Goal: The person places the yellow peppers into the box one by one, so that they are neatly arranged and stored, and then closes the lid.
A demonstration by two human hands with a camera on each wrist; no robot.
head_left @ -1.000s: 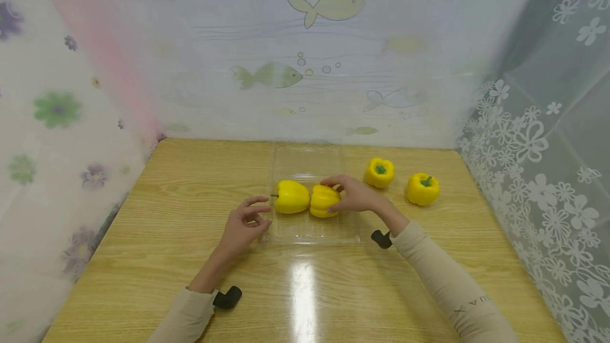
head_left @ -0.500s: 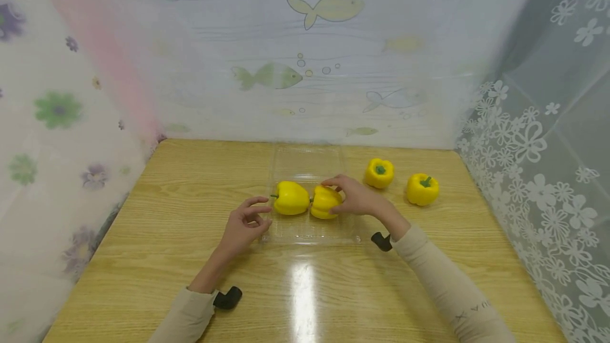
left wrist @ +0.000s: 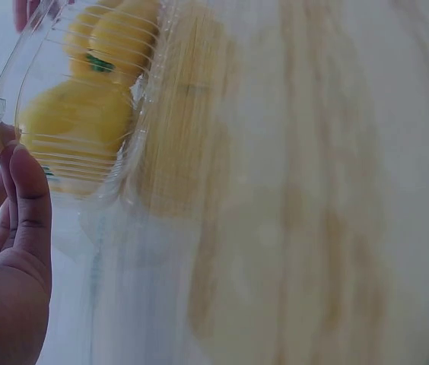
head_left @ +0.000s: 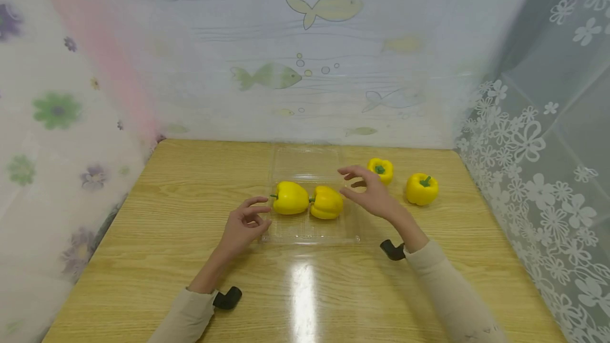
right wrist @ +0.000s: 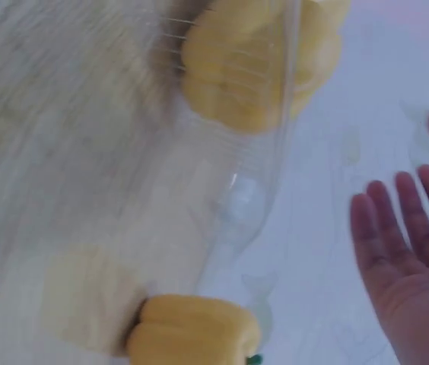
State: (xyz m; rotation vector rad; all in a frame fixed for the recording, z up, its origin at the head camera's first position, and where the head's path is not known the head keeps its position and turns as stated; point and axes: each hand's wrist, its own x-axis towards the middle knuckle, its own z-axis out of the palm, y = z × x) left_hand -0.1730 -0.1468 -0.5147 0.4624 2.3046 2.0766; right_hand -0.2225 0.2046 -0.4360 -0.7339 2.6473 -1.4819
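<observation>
A clear plastic clamshell box lies opened on the table, its lid folded back to the far side. Two yellow bell peppers lie in it on their sides: the left pepper with its stem to the left, the right pepper with its stem toward the first. My left hand pinches the left rim of the box between thumb and fingers; the left wrist view shows the grip on the rim. My right hand holds nothing, fingers spread, just right of the box.
Two more yellow bell peppers stand upright on the wooden table at the right: a nearer-in pepper, partly behind my right hand, and an outer pepper. Patterned curtains enclose the table at the back and sides.
My right hand has let go of the right pepper in the box and moved off to the right. That pepper shifted slightly rightward first. My left hand has stayed at the box's rim.
</observation>
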